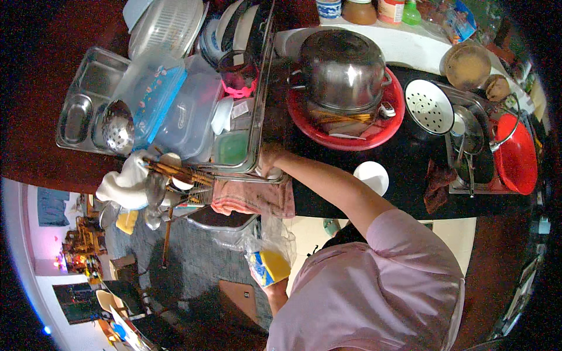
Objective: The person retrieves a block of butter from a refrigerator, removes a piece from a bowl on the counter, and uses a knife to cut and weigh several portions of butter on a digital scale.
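My left hand (pixel 278 288) is closed around a yellow sponge (pixel 273 266) with a blue-and-white wrapper. Clear plastic film (pixel 272 234) spreads just above it. Stretched across the black counter, my right arm ends at the corner of the metal dish rack (pixel 256 126). There my right hand (pixel 270 160) has its fingers curled down beside the rack's rim, over a small pale thing I cannot make out. Under that corner hangs a folded reddish towel (pixel 257 196). A green plastic container (pixel 231 147) stands in the rack close to this hand.
The rack also carries clear plastic boxes (pixel 190 111), a skimmer (pixel 118 126) and plates. On the counter are a red basin (pixel 351 140) with a steel pot (pixel 342 70), a white bowl (pixel 372 177), and a sink with a white colander (pixel 429 108) and red basin (pixel 515 155) by it.
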Available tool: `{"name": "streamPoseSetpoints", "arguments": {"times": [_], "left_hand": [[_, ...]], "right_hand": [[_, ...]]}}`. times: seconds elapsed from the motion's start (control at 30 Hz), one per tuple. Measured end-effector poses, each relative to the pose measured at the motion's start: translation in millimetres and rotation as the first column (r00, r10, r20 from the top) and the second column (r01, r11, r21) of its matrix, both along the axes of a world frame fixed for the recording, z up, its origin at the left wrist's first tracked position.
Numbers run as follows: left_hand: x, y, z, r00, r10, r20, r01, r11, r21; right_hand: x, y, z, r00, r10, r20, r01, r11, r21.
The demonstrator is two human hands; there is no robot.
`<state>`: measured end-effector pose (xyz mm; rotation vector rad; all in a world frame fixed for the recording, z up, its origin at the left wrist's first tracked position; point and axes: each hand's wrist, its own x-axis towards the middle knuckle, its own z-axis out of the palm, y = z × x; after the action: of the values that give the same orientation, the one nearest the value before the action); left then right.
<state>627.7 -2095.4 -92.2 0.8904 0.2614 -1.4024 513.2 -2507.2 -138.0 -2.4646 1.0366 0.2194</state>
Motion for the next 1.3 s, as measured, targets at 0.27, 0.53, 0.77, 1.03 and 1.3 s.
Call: {"name": "streamPoseSetpoints", "arguments": {"times": [0.27,0.53,0.77,1.03,1.3], "left_hand": [[-2,9,-7,0.999,-0.035,0.006,0.036,0.999,-0.025],[0,13,-11,0.998,-0.055,0.011,0.056,0.998,-0.026],[6,-2,-24,0.99,-0.141,-0.018,0.139,0.989,-0.057],[16,-27,-51,0.966,-0.244,-0.082,0.237,0.967,-0.089],[24,-57,-72,0.934,-0.321,-0.154,0.307,0.945,-0.109]], "right_hand": [[-15,16,9,0.803,-0.135,0.58,0.224,0.971,-0.084],[-52,51,40,0.415,-0.485,0.77,0.333,0.868,0.367],[-105,86,55,0.012,-0.895,0.445,-0.105,0.442,0.891],[-150,202,45,-0.027,-0.994,0.101,-0.41,0.103,0.906],[-198,250,25,-0.046,-0.944,0.328,-0.354,0.322,0.878]]}}
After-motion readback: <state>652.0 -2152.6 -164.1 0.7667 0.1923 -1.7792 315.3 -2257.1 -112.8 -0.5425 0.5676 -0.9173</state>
